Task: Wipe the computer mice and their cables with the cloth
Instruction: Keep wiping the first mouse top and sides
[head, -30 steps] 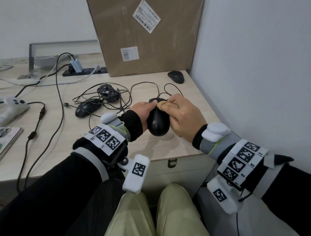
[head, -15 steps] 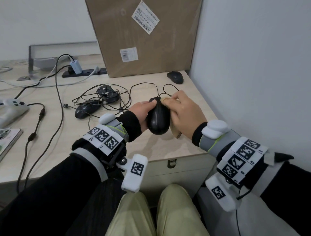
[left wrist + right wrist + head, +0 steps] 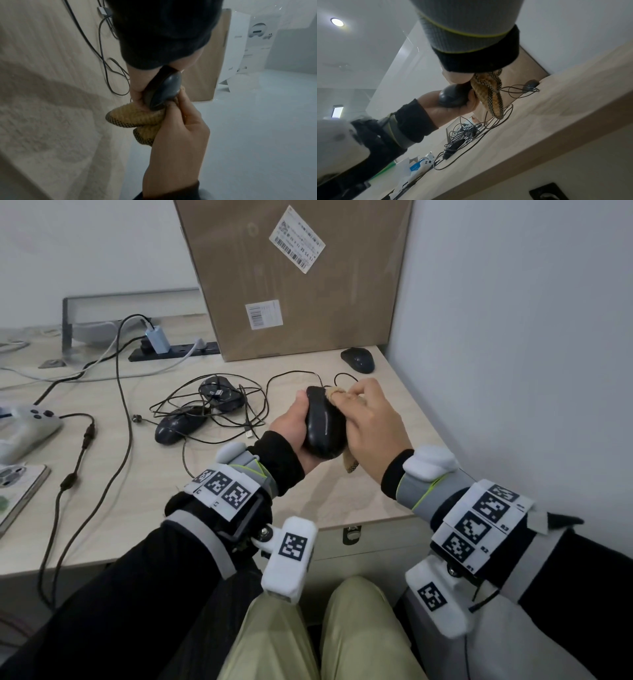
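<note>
Above the near right corner of the desk (image 3: 342,501), seen from my head, I cup the black mouse (image 3: 323,424) in my left hand (image 3: 291,428), lifted clear so every side is open to rubbing. My right hand (image 3: 371,419) curls round the tan cloth (image 3: 334,392) and presses it against the mouse's right flank and nose. Two more mice (image 3: 178,428) lie in a tangle of cables (image 3: 219,412) to the left, a fourth mouse (image 3: 358,359) waits by the cardboard box (image 3: 294,278); the held mouse's own cable trails back toward that tangle, so it may snag, I judge.

From my left wrist, my left fingers (image 3: 137,86) wrap the mouse (image 3: 164,88) from below, while loose folds of cloth (image 3: 135,117) hang under my right hand (image 3: 180,128).

From my right wrist, the mouse (image 3: 452,97) sits deep in my left palm (image 3: 440,108), and the cloth (image 3: 489,94) dangles from my closed right fingers above the desk edge (image 3: 556,121).
</note>
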